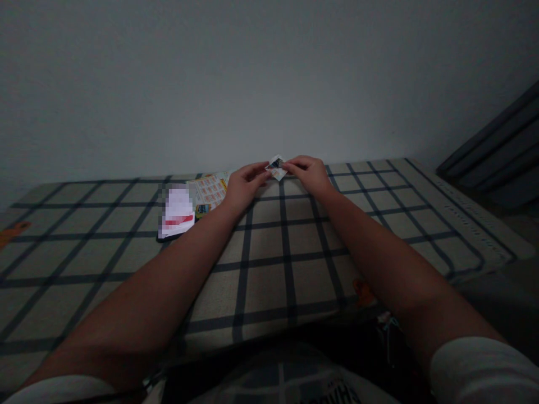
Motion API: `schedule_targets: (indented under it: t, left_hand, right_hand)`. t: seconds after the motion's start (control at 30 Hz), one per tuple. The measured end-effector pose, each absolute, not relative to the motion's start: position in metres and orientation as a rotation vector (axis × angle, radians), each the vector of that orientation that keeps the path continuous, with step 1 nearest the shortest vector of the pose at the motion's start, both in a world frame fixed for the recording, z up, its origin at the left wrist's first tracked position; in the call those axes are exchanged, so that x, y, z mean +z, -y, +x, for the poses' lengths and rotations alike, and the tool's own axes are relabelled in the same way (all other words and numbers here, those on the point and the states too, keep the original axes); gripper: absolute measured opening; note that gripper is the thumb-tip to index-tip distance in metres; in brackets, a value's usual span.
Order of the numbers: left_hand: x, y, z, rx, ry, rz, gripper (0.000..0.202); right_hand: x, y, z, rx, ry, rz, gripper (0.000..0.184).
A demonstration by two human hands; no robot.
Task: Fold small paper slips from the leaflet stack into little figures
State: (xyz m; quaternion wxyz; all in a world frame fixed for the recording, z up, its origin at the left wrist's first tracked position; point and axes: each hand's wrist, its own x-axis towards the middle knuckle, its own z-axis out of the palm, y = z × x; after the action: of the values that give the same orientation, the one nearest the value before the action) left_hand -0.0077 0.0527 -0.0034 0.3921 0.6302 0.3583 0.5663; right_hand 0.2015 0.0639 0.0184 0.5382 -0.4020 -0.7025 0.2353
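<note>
Small paper piece (277, 173): in the head view, find it just above the centre of the frame, between your two hands, set with its corners pointing up, down and to the sides. It is white at the edges, with a dark printed patch; the print is too small to read.

Your right hand (311, 172) is at the right side of the piece. Its thumb and forefinger are brought together and hold the right corner. Your left hand (247, 182) is at the left side. Its thumb and forefinger stand a narrow gap apart at the left corner; you cannot tell from this view whether they clamp the paper. Both forearms extend inward from the lower corners of the frame, where white sleeves (480, 367) are visible.

Left of centre, note the printed sheet (209, 192), lying flat beside your left wrist and partly covered by it. Adjoining its left side is a phone (179, 210) with a lit, pixelated screen.

All these items are over a checked tablecloth (264, 238), pale with dark lines, which spans the middle of the frame. A plain grey wall (269, 78) fills the upper part. A dark pleated surface (501, 148) stands at the right edge.
</note>
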Motion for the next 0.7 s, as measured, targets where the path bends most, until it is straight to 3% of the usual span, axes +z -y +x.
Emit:
schedule_targets:
  t: [0.1,0.7]
  left_hand:
    - [0.003,-0.047,-0.008,1.449,-0.986,1.572,0.041]
    - [0.005,-0.05,-0.012,1.502,-1.024,1.82,0.022]
  right_hand:
    - [0.02,-0.063,0.201,0.576,1.664,-0.976,0.016]
    - [0.022,-0.06,0.199,0.677,1.652,-0.976,0.021]
